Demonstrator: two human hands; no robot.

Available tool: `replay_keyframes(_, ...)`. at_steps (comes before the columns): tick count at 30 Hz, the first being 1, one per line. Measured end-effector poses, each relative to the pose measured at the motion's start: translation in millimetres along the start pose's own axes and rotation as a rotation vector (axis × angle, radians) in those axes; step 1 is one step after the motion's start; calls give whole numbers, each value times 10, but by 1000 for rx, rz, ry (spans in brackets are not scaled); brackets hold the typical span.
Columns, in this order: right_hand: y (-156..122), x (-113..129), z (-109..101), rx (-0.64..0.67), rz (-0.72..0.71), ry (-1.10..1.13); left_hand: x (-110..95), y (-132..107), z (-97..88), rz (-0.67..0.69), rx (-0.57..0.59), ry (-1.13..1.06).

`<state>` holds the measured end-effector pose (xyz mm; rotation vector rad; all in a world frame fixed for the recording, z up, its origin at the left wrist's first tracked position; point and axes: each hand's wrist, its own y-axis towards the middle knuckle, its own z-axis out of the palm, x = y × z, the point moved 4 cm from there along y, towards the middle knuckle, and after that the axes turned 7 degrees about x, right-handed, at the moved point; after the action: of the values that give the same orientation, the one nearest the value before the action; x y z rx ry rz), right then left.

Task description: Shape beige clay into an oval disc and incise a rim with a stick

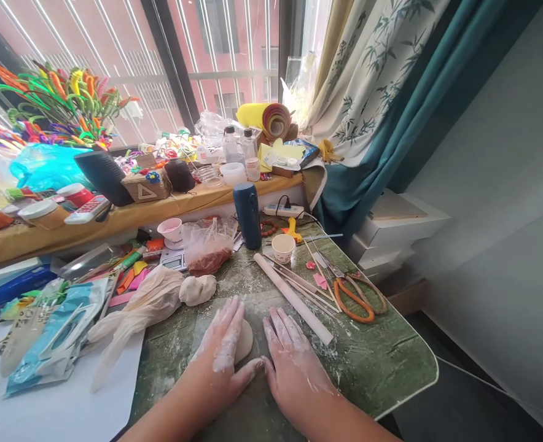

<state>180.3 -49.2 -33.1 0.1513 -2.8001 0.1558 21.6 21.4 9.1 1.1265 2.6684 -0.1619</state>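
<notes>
White powder coats both hands. My left hand (225, 344) lies flat with its fingers stretched out, covering part of a pale flattened round of dough (244, 342). To its right, my right hand (294, 353) rests palm down on the clear sheet, fingers extended, with nothing seen in it. The two thumbs come close together at the front. Beyond my left hand sits a lump of white dough (198, 290) beside a crumpled plastic bag (154, 294). A pale rolling pin (294, 299) lies slanted beyond my right hand, dusted with powder.
Orange-handled scissors (354, 301) and thin wooden sticks (306, 285) lie at the right. A paper cup (283, 248), a blue bottle (247, 216) and a yellow glue gun (292, 229) stand or lie farther back. Packets (57, 344) crowd the left; the green table (400, 362) has a rounded corner.
</notes>
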Motion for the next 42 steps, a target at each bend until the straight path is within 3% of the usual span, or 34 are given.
replay_keyframes(3, 7, 15, -44, -16, 3, -12, -6, -2, 149, -96, -55, 22)
replay_keyframes(8, 27, 20, -47, 33, 23, -3, 55, 102, 276, -50, -2, 34)
replay_keyframes(16, 15, 9, -21, 26, 15, -3, 84, 122, 178, 21, 33, 21)
replay_keyframes(25, 9, 17, -16, 9, 3, -4, -2, 109, 309, -86, -77, 70)
replay_keyframes(35, 25, 17, -43, 33, 13, 10, 1, 181, 114, 116, 55, 43)
replay_keyframes(37, 29, 18, -45, 37, 16, 10, -6, 166, 170, 50, 39, 67)
replay_keyframes(40, 25, 29, -51, 19, 11, -3, 27, 129, 313, -191, -28, 134)
replay_keyframes(42, 15, 37, -53, 10, 3, -14, 33, 117, 413, -261, -59, 148)
